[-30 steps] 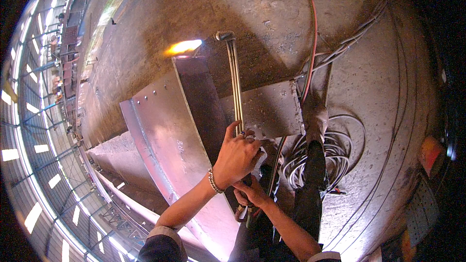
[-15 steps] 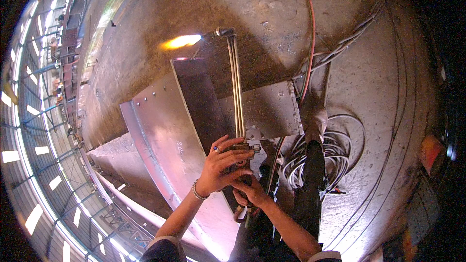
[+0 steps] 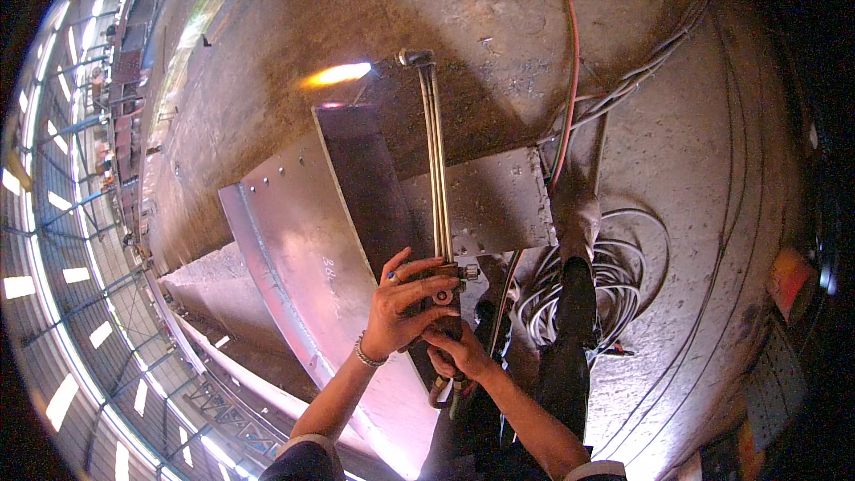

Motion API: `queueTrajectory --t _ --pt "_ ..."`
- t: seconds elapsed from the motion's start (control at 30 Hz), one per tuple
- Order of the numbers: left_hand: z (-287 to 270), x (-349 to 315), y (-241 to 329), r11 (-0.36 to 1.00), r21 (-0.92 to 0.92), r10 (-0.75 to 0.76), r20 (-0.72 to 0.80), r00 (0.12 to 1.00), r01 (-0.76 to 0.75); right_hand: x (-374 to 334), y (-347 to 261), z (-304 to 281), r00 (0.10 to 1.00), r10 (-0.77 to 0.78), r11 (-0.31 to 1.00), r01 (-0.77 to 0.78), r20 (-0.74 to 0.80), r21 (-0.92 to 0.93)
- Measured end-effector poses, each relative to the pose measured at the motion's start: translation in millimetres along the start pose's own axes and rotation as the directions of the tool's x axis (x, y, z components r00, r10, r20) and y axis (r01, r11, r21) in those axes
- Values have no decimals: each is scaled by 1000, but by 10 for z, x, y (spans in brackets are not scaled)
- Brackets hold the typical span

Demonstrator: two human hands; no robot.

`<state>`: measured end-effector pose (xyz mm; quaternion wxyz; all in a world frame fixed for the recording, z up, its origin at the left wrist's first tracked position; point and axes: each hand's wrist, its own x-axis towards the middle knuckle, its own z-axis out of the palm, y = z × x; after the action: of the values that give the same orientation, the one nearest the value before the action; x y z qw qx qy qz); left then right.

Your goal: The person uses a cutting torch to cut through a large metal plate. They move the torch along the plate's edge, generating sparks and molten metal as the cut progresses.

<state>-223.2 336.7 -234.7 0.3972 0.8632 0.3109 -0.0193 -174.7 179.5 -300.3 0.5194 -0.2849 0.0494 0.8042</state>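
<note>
A lit cutting torch stretches away from me, its long brass tubes ending in an angled head. From that head a flame, white at the root and orange at the tip, points left. My right hand is wrapped round the torch handle. Higher up, my left hand, with a ring and a bracelet, lies over the valve body with its fingers curled against it; the fingertips' exact contact is partly hidden. Beneath the torch stands a welded steel piece with bolt holes, chalk marks and an upright dark plate.
A red hose and bundled cables cross the floor at far right. Coiled cable lies beside my leg. A flat steel plate extends right of the upright one. An orange object sits at the right rim.
My left hand has shifted slightly left on the valve body, uncovering a round knob. The torch head and flame have moved barely to the right.
</note>
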Motion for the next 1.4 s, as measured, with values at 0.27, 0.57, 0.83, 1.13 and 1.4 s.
queueTrajectory --t 0.27,0.57,0.83,1.13,1.4 --pt "50 -31 47 999 6 -44 -141 989 45 -9 -35 4 999 28 999 -27 -34 32" --pt "3 9 -139 882 -458 -250 -251 935 113 30 62 31 999 -19 999 18 -27 -44" --pt "-301 99 -1066 561 -646 -524 207 826 518 178 154 114 989 41 998 -47 142 37" --pt "-307 60 -1112 523 -602 -604 238 761 603 273 353 241 994 84 988 -92 66 121" --pt "-370 133 -1044 475 -571 -656 278 702 670 276 418 239 990 134 979 -139 45 146"
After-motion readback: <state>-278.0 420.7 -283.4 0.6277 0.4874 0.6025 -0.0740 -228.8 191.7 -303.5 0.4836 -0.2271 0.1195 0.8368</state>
